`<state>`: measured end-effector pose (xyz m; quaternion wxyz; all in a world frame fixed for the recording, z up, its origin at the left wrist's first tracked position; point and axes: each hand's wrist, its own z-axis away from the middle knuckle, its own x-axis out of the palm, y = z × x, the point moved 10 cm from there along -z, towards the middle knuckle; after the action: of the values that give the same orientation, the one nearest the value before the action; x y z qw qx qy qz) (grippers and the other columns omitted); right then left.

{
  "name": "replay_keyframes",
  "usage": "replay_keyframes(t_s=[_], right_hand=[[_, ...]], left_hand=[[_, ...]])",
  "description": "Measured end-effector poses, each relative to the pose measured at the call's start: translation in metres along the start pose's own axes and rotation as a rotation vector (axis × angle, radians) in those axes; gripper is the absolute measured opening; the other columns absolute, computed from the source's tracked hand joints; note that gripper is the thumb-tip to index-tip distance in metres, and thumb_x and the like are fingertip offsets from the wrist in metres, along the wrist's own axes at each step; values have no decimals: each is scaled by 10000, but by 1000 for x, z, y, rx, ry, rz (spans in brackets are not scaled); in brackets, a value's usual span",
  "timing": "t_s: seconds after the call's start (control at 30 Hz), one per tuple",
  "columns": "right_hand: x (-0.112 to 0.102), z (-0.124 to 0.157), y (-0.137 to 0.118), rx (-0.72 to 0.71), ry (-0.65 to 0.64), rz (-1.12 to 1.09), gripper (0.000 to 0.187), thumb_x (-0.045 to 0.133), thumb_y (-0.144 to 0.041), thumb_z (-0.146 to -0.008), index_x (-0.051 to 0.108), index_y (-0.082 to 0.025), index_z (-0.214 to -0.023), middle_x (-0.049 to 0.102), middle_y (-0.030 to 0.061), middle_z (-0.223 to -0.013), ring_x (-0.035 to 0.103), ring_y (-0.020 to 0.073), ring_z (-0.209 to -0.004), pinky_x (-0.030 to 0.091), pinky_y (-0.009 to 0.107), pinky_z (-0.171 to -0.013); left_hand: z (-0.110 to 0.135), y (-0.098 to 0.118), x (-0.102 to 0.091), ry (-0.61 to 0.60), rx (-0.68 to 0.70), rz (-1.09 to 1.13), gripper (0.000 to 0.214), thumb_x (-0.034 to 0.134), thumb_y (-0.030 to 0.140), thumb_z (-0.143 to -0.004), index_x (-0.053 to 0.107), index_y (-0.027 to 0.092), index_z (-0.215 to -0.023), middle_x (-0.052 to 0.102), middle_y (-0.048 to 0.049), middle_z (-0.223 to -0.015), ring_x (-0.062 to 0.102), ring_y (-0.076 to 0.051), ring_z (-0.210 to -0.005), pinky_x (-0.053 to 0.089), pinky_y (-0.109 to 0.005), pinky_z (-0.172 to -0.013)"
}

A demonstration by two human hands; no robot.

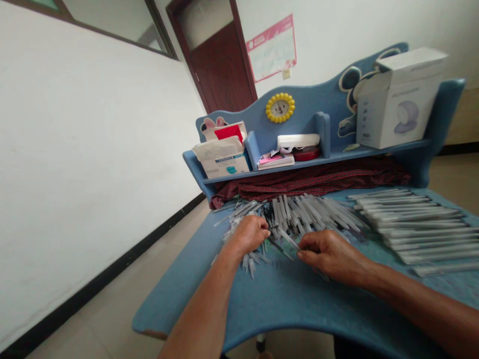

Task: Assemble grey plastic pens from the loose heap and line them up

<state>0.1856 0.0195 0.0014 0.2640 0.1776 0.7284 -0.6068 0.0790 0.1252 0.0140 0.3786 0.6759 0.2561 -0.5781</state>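
My right hand [329, 254] pinches one end of a clear pen barrel [289, 239], which slants up and left toward my other hand. My left hand [252, 233] has its fingers curled together over small dark pieces [268, 215]; what is between its fingertips cannot be made out. Just beyond both hands lies a pile of clear pen barrels [309, 212]. Small translucent pieces like pen caps [251, 262] are scattered below and beside my left hand. A thin dark stick like a pen refill [280, 248] rests on the blue table [284, 304] between my hands.
On the right, finished-looking pens [422, 227] lie in a row. A checked dark red cloth [314, 179] is bunched under the shelf at the back. The shelf carries a white carton [402, 99], a mask box [224, 159], papers [276, 160] and a yellow-rimmed dial [280, 107].
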Motion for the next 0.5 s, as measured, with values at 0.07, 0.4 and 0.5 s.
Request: replay_keyframes(t_s=[0.07, 0.4, 0.5], right_hand=[[0, 0, 0, -2, 1, 2, 174, 476, -248, -750, 571, -151, -641, 462, -32, -537, 426, 91, -520, 268, 215, -477], [0, 0, 0, -13, -6, 13, 172, 481, -244, -745, 551, -154, -617, 443, -39, -524, 412, 85, -511, 258, 211, -471], [0, 0, 0, -8, -4, 8, 171, 482, -244, -746, 555, -154, -620, 451, -37, -531, 418, 86, -517, 265, 209, -475]], left_hand=[[1, 0, 2, -12, -3, -2, 142, 575, 242, -687, 678, 178, -760, 618, 9, -645, 555, -134, -679, 374, -216, -612], [-1, -6, -12, 63, 9, 20, 169, 506, 206, -704, 667, 159, -720, 580, 12, -601, 522, -122, -614, 361, -209, -574], [-1, -12, -19, 98, -9, 30, 187, 476, 182, -705, 661, 156, -697, 559, 14, -577, 509, -119, -594, 357, -209, -569]])
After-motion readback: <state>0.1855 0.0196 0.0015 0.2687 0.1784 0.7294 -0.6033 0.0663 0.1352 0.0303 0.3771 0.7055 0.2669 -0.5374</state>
